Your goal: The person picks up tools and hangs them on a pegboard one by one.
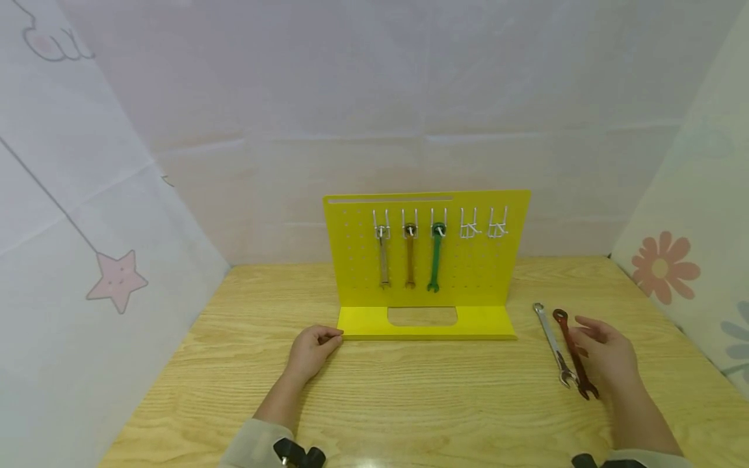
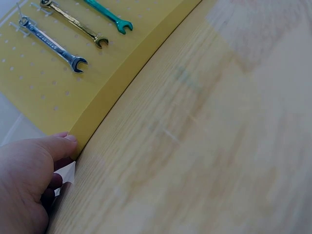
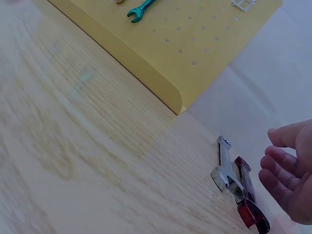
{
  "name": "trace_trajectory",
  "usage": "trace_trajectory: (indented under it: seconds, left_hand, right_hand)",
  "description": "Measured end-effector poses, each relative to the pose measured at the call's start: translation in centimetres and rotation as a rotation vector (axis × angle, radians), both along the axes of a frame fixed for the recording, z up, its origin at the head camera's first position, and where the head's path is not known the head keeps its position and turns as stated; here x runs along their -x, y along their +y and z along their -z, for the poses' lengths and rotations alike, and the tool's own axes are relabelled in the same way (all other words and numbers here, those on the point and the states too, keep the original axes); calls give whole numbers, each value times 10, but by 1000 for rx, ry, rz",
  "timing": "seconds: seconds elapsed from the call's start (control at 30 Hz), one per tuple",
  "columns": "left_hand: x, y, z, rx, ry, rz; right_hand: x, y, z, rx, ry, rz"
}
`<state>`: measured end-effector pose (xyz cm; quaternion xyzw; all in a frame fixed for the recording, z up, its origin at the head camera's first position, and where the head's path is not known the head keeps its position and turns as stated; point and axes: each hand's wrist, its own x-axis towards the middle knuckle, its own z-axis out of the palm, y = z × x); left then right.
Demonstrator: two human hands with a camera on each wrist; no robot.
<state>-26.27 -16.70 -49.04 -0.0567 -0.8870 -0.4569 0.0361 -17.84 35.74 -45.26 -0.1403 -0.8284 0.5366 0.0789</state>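
At its front left corner, the yellow pegboard stand is held by my left hand. The left wrist view shows the thumb on that corner, with the other fingers partly hidden. My right hand is beside a dark red wrench on the table, fingers parted and nothing held. A silver wrench lies just left of the red one. In the right wrist view a small gap separates the fingers from the red wrench.
From the pegboard's left hooks hang a silver wrench, a gold-brown wrench and a green wrench. Two white hooks to their right carry nothing. A pale cloth wall stands behind the wooden table.
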Motion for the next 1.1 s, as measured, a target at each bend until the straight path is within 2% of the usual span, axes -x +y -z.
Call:
trace_trajectory:
  seconds: [0.1,0.37,0.63,0.87,1.1]
  left_hand:
    - [0,0,-1,-4,-3,-1]
    - [-1,1,-2,1,-9,0]
    - [-1,0,0,11,-1,-2]
    - [-1,0,0,10,2,-5]
    - [-1,0,1,13,12,-9]
  right_hand:
    - [0,2,2,-25,-34,5]
    - [0,2,7,-5,-75,13]
    - [3,8,11,-141,-122,-13]
    - [1,5,10,-35,-156,-22]
    - [3,3,7,-152,-203,-23]
